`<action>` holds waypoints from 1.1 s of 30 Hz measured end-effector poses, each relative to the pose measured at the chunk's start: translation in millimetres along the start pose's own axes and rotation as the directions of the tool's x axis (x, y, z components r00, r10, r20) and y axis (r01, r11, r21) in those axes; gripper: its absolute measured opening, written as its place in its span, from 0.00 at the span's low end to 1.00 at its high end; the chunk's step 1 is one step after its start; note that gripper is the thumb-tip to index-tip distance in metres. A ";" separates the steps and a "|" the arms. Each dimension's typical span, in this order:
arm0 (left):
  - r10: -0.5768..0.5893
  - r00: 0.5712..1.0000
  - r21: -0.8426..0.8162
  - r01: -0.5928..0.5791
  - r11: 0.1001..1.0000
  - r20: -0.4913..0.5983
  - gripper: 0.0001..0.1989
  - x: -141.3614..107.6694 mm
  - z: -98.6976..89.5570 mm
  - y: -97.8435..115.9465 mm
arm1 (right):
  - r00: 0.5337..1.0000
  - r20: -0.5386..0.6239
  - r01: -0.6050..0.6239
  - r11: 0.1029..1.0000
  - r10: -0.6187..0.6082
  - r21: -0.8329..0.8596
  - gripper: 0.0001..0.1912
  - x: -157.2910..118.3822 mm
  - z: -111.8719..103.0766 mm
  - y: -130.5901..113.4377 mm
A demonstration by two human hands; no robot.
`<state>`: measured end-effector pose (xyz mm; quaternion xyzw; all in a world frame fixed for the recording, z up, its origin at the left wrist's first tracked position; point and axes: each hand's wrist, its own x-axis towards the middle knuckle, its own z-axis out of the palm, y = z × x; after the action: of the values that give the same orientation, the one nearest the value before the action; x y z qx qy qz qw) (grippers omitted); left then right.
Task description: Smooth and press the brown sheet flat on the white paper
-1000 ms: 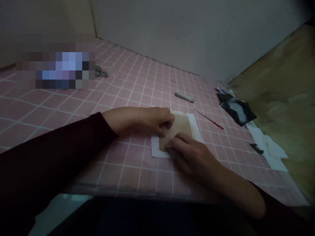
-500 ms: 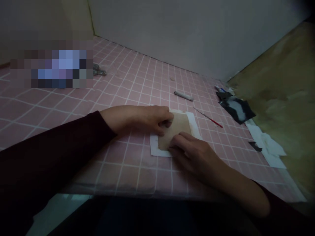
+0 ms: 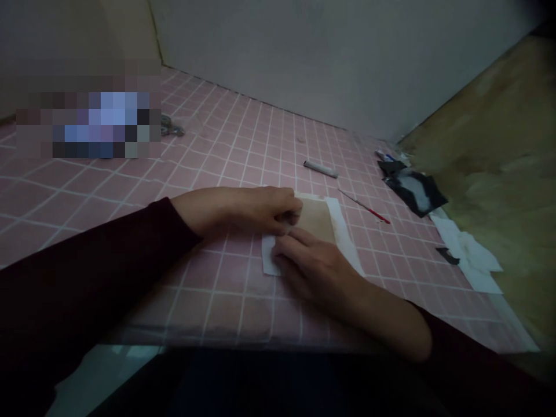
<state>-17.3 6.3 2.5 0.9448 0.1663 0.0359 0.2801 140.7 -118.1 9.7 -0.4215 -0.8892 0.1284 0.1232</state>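
Observation:
A tan sheet (image 3: 316, 219) lies on a larger white sheet (image 3: 346, 243) near the table's front edge. My left hand (image 3: 271, 209) rests at the left side of the tan sheet, its fingers curled and closed. My right hand (image 3: 315, 267) is over the lower left part of the sheets, with its fingers pinched close to my left thumb. Whatever either hand grips is hidden or too small to make out.
Beyond the sheets lie a grey tube (image 3: 320, 168) and a thin red-handled tool (image 3: 369, 211) on the pink checked tablecloth (image 3: 234, 145). A black packet (image 3: 414, 191) and white papers (image 3: 478, 260) lie at the right. A metal object (image 3: 172, 126) sits back left.
My right hand has moved left across the tan sheet, closer to my left hand, uncovering the sheet's right part. My left hand has stayed almost in place. The view has shifted slightly.

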 end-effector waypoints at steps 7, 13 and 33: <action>-0.003 1.000 0.013 0.003 1.000 0.000 0.11 0.6 0.4 2.2 | 0.996 0.019 -0.085 0.995 0.084 0.054 0.05 -9.5 -8.3 5.3; -0.030 1.000 0.004 0.030 1.000 0.003 0.09 0.0 -0.7 4.3 | 1.000 -0.030 -0.002 1.000 0.002 0.006 0.06 3.1 -0.4 -0.2; -0.028 0.999 0.013 0.028 1.000 0.021 0.13 1.8 -0.2 3.3 | 0.996 0.026 -0.083 0.996 0.082 0.018 0.06 -15.2 -5.0 5.9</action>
<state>-14.7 4.4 4.4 0.9444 0.1768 0.0208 0.2765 155.9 -125.7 10.8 -0.4550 -0.8713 0.1470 0.1105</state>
